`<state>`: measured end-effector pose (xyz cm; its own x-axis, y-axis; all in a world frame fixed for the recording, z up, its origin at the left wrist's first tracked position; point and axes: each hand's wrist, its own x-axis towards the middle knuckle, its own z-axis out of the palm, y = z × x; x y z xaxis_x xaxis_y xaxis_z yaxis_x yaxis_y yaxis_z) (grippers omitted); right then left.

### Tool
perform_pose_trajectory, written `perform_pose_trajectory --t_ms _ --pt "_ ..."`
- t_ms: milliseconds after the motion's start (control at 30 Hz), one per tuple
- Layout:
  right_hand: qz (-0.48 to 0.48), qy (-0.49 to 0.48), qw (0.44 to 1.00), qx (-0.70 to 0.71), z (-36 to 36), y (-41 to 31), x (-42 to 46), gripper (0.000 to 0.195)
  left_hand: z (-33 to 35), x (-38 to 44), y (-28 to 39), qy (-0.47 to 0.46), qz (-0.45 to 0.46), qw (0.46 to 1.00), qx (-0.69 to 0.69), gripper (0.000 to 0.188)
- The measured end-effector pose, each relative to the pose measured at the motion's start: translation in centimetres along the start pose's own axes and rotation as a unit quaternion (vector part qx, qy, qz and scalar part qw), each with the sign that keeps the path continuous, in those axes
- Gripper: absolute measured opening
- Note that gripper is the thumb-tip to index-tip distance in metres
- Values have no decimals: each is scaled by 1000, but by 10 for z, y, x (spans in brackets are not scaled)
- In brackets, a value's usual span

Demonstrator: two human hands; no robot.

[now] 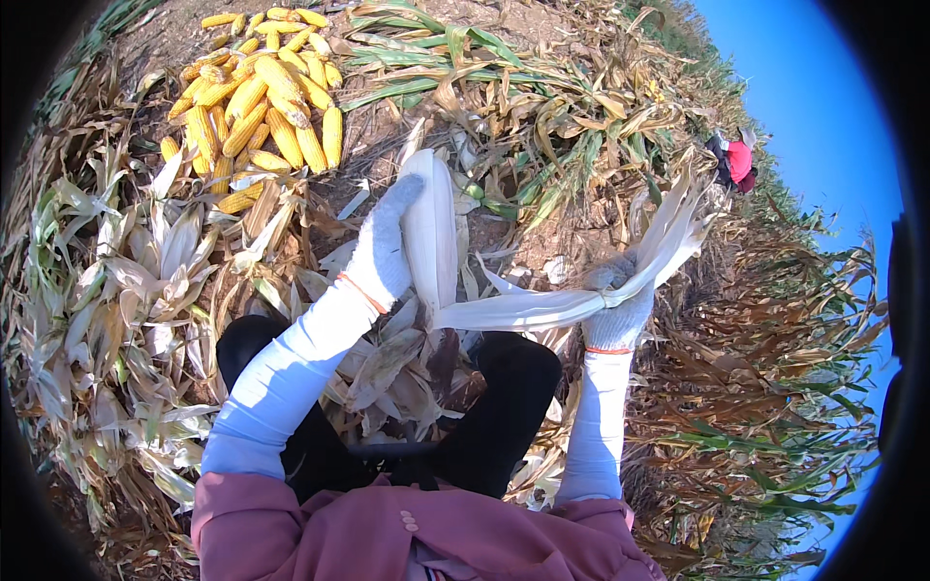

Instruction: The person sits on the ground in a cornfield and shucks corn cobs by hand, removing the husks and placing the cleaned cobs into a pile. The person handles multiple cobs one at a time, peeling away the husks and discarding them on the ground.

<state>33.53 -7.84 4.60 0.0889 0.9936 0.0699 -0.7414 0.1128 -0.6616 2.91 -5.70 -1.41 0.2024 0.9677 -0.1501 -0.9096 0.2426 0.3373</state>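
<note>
My left hand [385, 243], in a white knitted glove, grips an ear of corn still wrapped in pale dry husk [430, 229]. The ear stands nearly upright in the picture, and its kernels are hidden. My right hand [617, 301], gloved too, is closed on a strip of husk [527, 311]. That strip runs across from the ear's lower end, partly peeled off it, and its frayed tips fan out beyond my right hand. Both hands are in front of my knees.
Husked yellow corn cobs [269, 102] are piled on the soil at upper left. Loose husks [160, 276] cover the ground left and between my knees. Cut green stalks [436, 58] lie ahead. Dry standing corn [734, 363] is at right, with another person [740, 160] bending farther off.
</note>
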Motion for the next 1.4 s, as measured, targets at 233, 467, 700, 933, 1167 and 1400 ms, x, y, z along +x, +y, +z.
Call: perform_pose_trajectory --t_ms 233,467,700,933,1167,1400 --pt "4 373 790 -487 -205 -151 -114 40 7 -9 25 23 96 992 74 46" --pt "204 333 267 -881 -237 -146 -228 88 15 -21 28 0 82 992 100 48" --pt "-96 -66 679 -725 -42 14 -74 40 25 -27 19 -36 97 982 158 56" --pt "169 -259 858 -411 90 142 -14 65 21 -25 16 -11 141 958 251 56" --pt "259 -248 849 -389 71 163 11 51 1 -10 18 -40 186 929 317 46" --pt "244 -177 903 -307 51 171 14 54 -5 2 36 94 278 903 314 31"
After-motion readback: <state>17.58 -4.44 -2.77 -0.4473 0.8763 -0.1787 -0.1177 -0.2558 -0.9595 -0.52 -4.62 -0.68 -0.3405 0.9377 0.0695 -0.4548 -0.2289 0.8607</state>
